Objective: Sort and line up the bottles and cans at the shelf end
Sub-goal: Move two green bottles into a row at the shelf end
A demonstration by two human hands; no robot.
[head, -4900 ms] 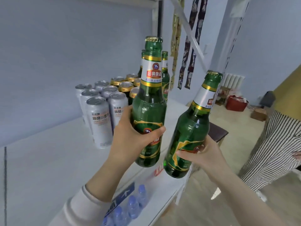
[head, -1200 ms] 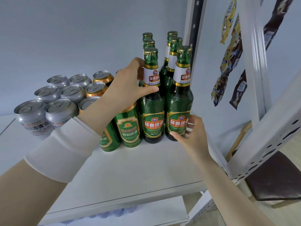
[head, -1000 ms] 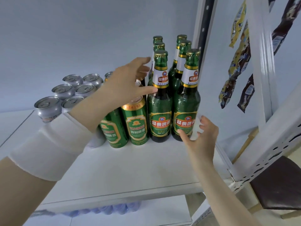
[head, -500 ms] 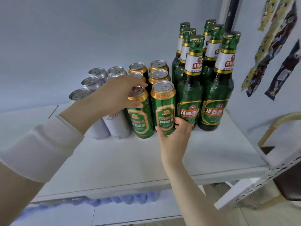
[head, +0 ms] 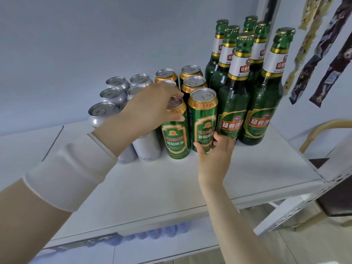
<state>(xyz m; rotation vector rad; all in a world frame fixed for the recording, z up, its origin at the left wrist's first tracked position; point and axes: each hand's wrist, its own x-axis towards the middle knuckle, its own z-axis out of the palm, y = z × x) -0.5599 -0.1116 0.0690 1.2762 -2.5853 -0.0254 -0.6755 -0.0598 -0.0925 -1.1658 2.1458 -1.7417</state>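
Note:
Several green glass beer bottles (head: pixel 233 103) stand in two rows at the right end of the white shelf (head: pixel 152 187). Left of them stand green cans with gold tops, then silver cans (head: pixel 101 113). My left hand (head: pixel 150 107) grips the top of the front left green can (head: pixel 176 138). My right hand (head: pixel 214 149) holds the base of the front right green can (head: pixel 203 119), which touches the nearest bottle.
The shelf's steel upright (head: pixel 270 8) rises behind the bottles. Snack packets (head: pixel 323 44) hang in strips at the right. Blue-capped water bottles (head: pixel 152 233) sit on the lower shelf. A wooden chair (head: pixel 327 187) stands past the shelf end.
Both hands left the bottles and moved left onto the two front green cans. The view shifted, so the shelf sits a little lower and more central.

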